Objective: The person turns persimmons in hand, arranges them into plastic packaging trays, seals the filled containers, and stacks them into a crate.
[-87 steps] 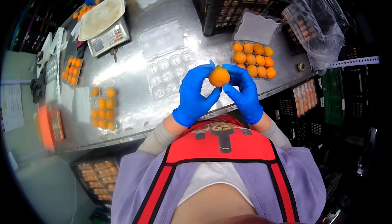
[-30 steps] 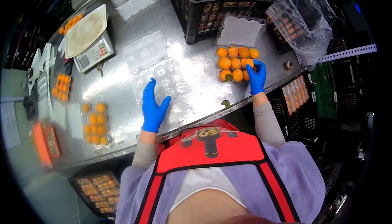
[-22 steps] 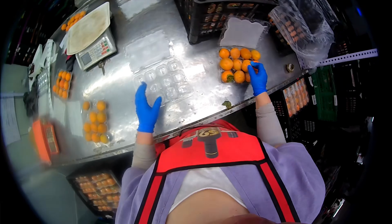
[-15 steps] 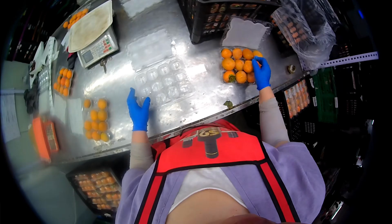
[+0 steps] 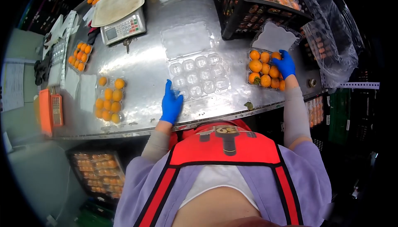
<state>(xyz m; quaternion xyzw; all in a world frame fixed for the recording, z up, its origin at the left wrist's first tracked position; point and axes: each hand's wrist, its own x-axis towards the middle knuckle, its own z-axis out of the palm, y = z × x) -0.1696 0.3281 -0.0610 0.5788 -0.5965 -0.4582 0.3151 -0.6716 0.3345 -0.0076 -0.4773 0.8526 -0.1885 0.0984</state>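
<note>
My right hand [image 5: 284, 65], in a blue glove, is over the right side of a clear plastic fruit box [image 5: 250, 80]. Its fingers and thumb close around an orange fruit [image 5: 275, 56] in the top row; the palm hides part of the row below. Several more orange fruits [image 5: 255, 66] fill the box, one showing a green stem end. The lid [image 5: 275, 37] is folded back behind it. My left hand [image 5: 171, 104], also gloved, is open with thumb and fingers apart, at the lower left edge of an unfilled clear box [image 5: 200, 76] with round hollows.
A black crate [image 5: 238, 9] of packed fruit stands at the back right, beside plastic wrap [image 5: 331, 32]. At the left are a scale [image 5: 123, 28], a part-filled fruit box [image 5: 110, 100], another fruit box [image 5: 80, 57] and an orange device [image 5: 46, 113]. A leaf [image 5: 248, 105] lies near the table edge.
The view has turned, so the table's things appear farther right. My right hand stays at the same filled box, its fingers still on the top row. My left hand remains beside the unfilled box.
</note>
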